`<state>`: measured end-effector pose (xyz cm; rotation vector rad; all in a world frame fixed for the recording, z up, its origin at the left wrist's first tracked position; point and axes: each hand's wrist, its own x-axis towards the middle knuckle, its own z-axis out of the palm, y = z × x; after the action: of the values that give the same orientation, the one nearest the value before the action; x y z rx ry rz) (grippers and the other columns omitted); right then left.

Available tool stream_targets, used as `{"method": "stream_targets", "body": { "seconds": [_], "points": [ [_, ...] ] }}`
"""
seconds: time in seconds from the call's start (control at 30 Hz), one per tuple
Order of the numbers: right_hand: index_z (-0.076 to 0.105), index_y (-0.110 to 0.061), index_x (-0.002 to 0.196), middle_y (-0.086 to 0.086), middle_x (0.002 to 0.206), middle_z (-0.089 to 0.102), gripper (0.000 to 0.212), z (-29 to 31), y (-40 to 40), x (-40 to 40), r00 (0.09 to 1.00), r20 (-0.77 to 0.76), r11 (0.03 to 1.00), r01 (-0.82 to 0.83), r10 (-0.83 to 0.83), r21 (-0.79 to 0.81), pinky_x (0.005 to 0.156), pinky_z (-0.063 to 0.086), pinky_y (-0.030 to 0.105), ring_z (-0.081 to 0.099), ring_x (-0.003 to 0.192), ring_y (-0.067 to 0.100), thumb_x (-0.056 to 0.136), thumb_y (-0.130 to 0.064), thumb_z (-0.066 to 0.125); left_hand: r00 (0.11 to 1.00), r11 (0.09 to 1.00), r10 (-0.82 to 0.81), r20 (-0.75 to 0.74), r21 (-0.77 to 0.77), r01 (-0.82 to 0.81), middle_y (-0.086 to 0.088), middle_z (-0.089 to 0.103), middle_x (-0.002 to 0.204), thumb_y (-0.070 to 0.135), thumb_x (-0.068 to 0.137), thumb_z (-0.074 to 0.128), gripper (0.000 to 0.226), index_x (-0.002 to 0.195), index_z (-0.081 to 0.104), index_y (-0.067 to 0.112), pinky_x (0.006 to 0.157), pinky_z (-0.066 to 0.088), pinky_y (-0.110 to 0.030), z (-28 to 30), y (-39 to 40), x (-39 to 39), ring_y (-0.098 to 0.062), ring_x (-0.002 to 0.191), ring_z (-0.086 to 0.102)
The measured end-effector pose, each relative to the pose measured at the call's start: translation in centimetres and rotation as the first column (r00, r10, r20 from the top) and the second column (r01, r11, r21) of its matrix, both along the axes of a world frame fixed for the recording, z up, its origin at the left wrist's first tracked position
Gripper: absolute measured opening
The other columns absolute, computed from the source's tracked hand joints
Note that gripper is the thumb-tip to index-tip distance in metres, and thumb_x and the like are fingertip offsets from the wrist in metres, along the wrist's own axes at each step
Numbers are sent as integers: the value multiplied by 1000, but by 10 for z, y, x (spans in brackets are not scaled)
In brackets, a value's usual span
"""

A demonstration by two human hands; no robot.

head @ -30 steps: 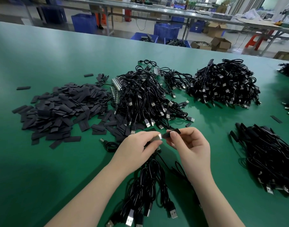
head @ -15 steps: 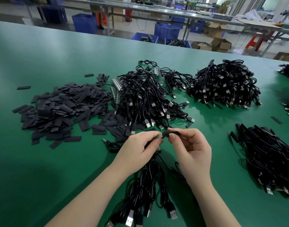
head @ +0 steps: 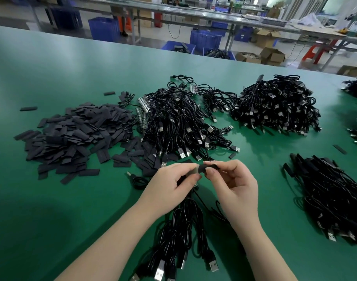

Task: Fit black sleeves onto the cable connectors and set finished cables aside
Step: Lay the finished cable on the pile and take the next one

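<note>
Hands together above the desk (head: 52, 209), just in front of the middle heap of cables (head: 179, 122). Left hand (head: 171, 185) pinching a metal connector (head: 195, 170) between thumb and forefinger; right hand (head: 234, 183) pinching a black sleeve (head: 209, 167) with curled fingers, right beside that connector. Sleeve and connector touching, or very nearly; cannot tell how far the sleeve is already over the metal, since the fingertips cover the joint.

Long axis of both parts roughly level, running from left to right between the two hands, so the coming move is probably a straight push along this line: sleeve toward the left, connector toward the right. Right hand the nearer one to the sleeve, left hand the nearer one to the cable, which hangs down from the connector toward the bundle of cables (head: 179, 236) lying below the hands.

To the left of the middle heap, the pile of loose sleeves (head: 72, 136). To the right of the hands, a heap of cables (head: 335, 199), perhaps the finished ones.
</note>
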<state>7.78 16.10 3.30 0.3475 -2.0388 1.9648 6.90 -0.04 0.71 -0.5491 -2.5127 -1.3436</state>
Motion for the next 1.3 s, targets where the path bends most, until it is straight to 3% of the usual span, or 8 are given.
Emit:
{"method": "stream_targets", "body": {
  "seconds": [0.2,0.43,0.57,0.73,0.93,1.1,1.2,1.3],
  "points": [
    [68,-37,81,0,87,74,33,0,5,-5,994,91,998,-57,56,13,75,57,25,71,80,17,84,-5,73,1000,999,7,6,-32,-7,25,62,85,47,93,47,30,117,64,38,77,45,-18,-2,-1,-1,-1,88,59],
    [72,-29,97,1,78,70,29,0,7,-7,981,155,993,-118,112,30,70,52,15,68,73,9,87,-1,69,997,1000,-11,76,12,10,26,66,85,57,88,51,56,141,35,53,74,49,-22,-4,-3,-2,-3,75,61],
    [72,-26,99,-5,75,70,25,-4,5,-7,976,188,992,-121,114,24,70,51,15,68,71,7,88,-3,70,995,999,-50,87,20,48,26,64,81,53,89,55,59,142,30,55,68,42,-12,-4,-4,-2,0,70,57],
    [72,-20,99,-6,75,71,20,-7,5,-9,971,220,995,-96,95,-9,72,52,15,70,74,6,87,-4,71,996,999,-37,82,5,36,33,63,95,37,93,55,55,143,33,47,84,39,-4,-4,-6,-2,6,95,60],
    [73,-28,96,4,81,73,18,-11,7,-11,963,264,992,-82,54,99,79,56,30,72,85,25,86,-13,74,993,992,-39,109,-117,52,26,63,98,31,99,53,52,142,28,48,83,50,-27,0,-13,-3,-5,92,63],
    [72,-30,87,-1,81,72,18,-12,9,-12,966,253,986,-94,56,139,73,55,22,70,81,20,85,-13,76,997,968,-31,67,-247,46,19,66,107,33,100,49,51,146,30,43,74,47,-22,0,-11,0,4,84,58],
    [69,-21,86,3,82,72,8,-14,9,-14,966,259,989,-50,13,138,78,58,31,70,83,24,86,-15,75,999,963,40,10,-266,-36,15,65,121,37,98,52,47,144,39,38,88,47,-22,0,-10,-1,1,102,57],
    [67,-16,81,5,80,72,10,-15,9,-15,959,283,987,-21,-24,157,75,56,33,70,81,25,87,-19,74,993,958,92,-68,-268,-107,18,66,113,38,94,59,34,127,60,33,85,44,-17,2,-10,-2,10,95,48]
  ]
}}
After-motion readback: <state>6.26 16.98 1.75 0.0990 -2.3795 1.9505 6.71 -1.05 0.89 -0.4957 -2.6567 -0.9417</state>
